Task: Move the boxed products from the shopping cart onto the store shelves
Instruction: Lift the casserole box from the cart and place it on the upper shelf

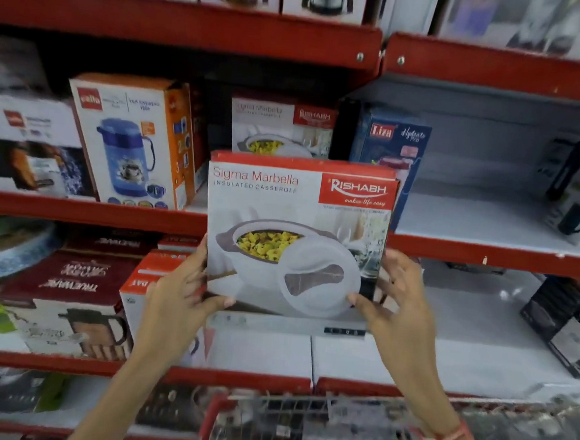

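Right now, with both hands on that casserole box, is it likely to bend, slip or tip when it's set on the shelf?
The casserole box looks like stiff cardboard with flat, uncrushed faces, so it probably won't bend. The left hand and right hand grip only its lower corners, and the glossy print may be slippery. Standing tall on a narrow edge, it could tip; the matching box behind might brace it.
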